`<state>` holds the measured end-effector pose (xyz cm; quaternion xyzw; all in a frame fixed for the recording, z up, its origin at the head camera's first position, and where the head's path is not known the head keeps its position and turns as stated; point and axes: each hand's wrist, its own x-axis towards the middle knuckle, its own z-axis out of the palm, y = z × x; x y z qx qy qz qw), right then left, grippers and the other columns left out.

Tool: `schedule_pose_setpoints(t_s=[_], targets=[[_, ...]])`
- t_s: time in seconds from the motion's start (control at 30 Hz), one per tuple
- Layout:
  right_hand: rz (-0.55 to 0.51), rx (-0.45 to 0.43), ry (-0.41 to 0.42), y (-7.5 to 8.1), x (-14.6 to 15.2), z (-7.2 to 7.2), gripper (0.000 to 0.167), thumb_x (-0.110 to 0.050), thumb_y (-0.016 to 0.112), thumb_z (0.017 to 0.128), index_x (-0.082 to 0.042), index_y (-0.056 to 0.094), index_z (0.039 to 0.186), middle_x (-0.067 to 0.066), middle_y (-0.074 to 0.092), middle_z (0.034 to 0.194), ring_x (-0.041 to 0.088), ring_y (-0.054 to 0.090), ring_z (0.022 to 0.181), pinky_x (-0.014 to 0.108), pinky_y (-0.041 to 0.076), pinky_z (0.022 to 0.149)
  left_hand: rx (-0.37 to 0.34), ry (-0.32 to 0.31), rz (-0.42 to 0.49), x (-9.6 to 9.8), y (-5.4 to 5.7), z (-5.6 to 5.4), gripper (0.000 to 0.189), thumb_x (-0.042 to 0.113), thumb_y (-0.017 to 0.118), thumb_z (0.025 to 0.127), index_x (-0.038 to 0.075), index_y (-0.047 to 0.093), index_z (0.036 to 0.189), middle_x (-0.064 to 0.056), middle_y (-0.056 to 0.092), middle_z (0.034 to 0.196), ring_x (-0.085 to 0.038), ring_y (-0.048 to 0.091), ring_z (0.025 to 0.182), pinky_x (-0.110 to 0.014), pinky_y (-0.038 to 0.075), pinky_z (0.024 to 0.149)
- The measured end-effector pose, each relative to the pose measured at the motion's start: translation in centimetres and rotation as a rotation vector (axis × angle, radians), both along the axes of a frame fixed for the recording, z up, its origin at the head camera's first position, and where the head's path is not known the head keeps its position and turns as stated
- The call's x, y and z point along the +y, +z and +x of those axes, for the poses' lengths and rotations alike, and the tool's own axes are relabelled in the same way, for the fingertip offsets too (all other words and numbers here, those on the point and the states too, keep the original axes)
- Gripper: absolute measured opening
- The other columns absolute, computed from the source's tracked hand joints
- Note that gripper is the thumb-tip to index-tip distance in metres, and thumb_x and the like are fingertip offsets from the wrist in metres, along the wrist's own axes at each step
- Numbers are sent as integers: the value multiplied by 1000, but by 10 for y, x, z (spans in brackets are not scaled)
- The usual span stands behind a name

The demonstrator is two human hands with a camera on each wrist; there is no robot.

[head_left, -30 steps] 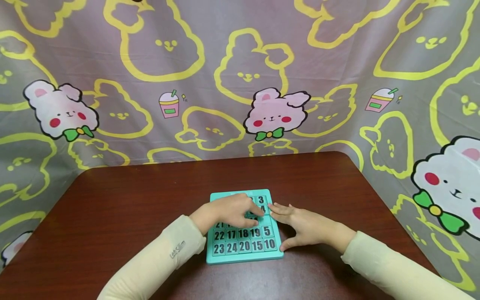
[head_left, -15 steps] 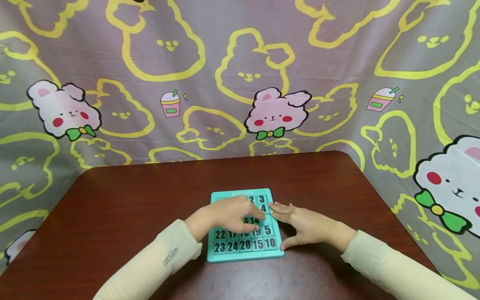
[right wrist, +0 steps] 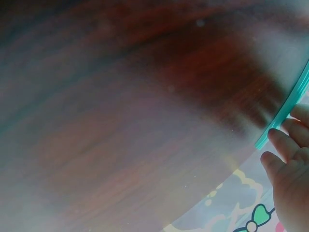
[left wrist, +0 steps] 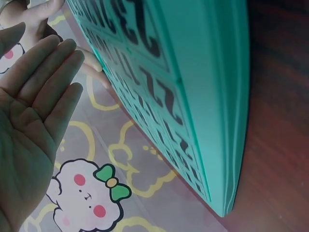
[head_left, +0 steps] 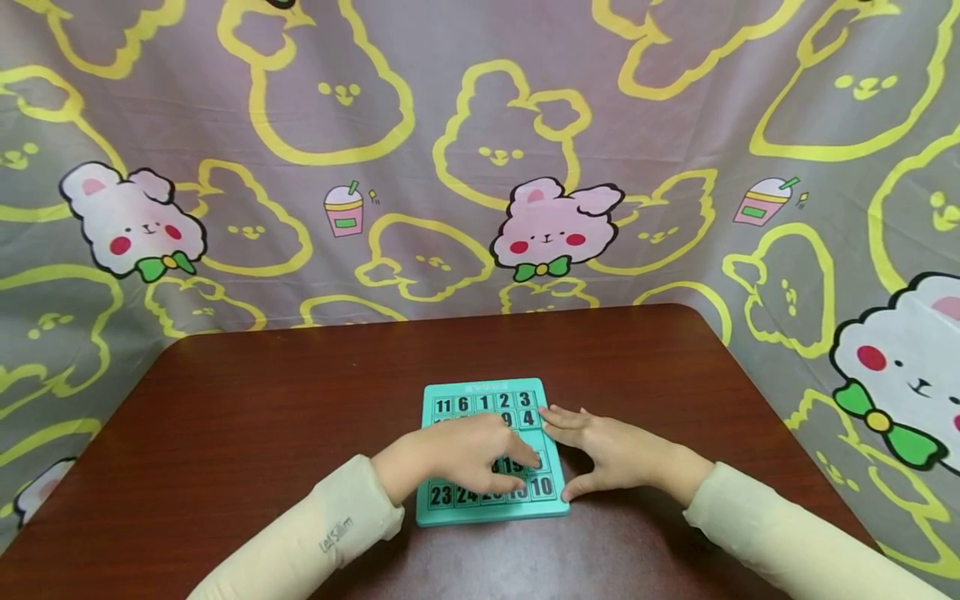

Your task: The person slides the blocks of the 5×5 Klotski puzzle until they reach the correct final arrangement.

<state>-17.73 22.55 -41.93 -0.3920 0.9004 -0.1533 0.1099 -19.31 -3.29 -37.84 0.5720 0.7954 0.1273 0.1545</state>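
Note:
A teal number slide puzzle [head_left: 491, 516] lies flat on the table, its square tiles printed with dark numbers. My left hand [head_left: 463, 450] reaches across it from the left and covers the middle rows. Its index fingertip rests on the tile 5 [head_left: 537, 460] at the right side, just below a bare teal slot [head_left: 534, 437]. My right hand [head_left: 613, 450] lies beside the puzzle, fingertips and thumb against its right edge. In the left wrist view, the left palm [left wrist: 34, 106] shows with fingers stretched out. In the right wrist view, the right fingers [right wrist: 285, 142] meet the teal edge.
The dark red-brown table [head_left: 300, 400] reaches back to a grey cloth curtain [head_left: 420, 125] with yellow bear outlines and white rabbits. The same curtain closes in both sides.
My left hand has shifted toward the table's near side, its index fingertip going from beside the bare slot down onto the tile 5. The right hand stays at the puzzle's edge.

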Motion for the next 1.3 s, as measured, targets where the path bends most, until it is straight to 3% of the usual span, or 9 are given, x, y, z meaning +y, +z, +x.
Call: schedule_pose_setpoints(t_s=[0.3,0.7,1.3], targets=[[1,3,1,0,0,1,97,-67,66,81,-3,42,149,14,30,162,35,31,149,60,31,114,5,-13,-17,4,-3,2,35,28,62,97,13,69,128,5,69,126,-1,62,118,-17,49,98],[-1,7,-1,0,1,-1,98,-67,65,80,-3,42,150,13,29,163,33,31,149,60,31,114,-31,5,-33,3,-8,-5,36,29,63,97,13,69,128,4,69,126,-1,62,118,-17,50,97],[17,-4,-10,1,0,-1,98,-67,66,80,-5,40,151,10,26,164,30,28,150,58,29,116,-73,101,-25,1,-10,-22,38,28,64,96,14,67,131,4,67,130,-2,59,122,-20,50,99]])
